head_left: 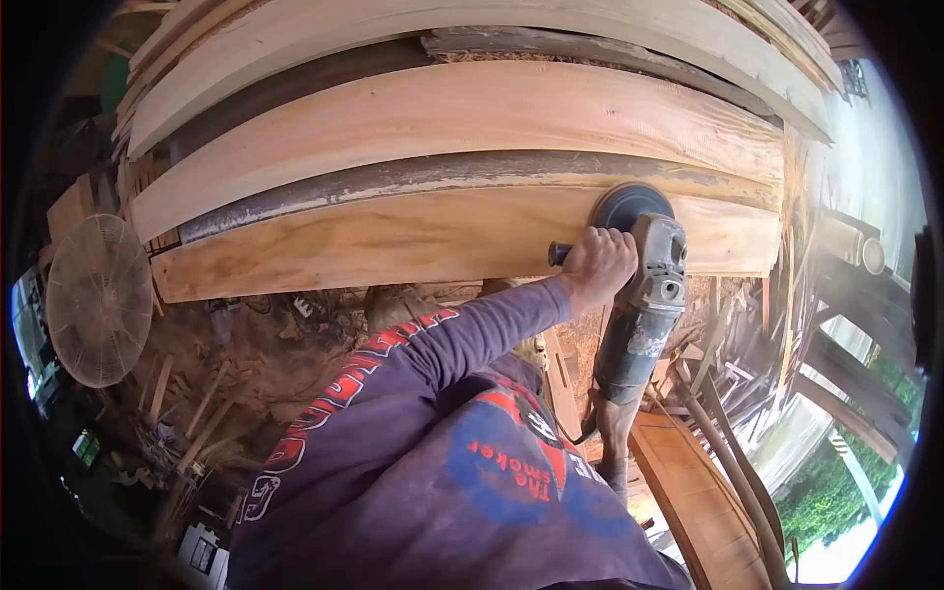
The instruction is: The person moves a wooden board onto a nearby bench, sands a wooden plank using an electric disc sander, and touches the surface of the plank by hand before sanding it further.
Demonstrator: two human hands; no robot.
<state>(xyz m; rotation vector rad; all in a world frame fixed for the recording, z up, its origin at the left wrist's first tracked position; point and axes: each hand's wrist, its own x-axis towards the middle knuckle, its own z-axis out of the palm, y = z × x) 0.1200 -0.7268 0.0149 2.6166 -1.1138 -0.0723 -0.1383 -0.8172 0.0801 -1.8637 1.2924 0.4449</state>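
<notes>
My left hand (pixel 598 264) is wrapped round the side handle (pixel 560 254) of a grey angle grinder or sander (pixel 639 315). Below it, my right hand (pixel 616 418) grips the rear end of the tool's body, its fingers partly hidden. The tool's round dark disc (pixel 631 205) lies against the right part of a long, smooth wooden board (pixel 393 241), the nearest one. Past this board run a narrow, rough-edged strip (pixel 393 177) and a wide pale board (pixel 442 108).
More planks (pixel 492 20) lie at the far side. A round fan (pixel 99 300) stands at the left. Wood scraps and sawdust (pixel 265 344) cover the ground, and a brown wooden panel (pixel 693 492) leans at the lower right, beside curved poles.
</notes>
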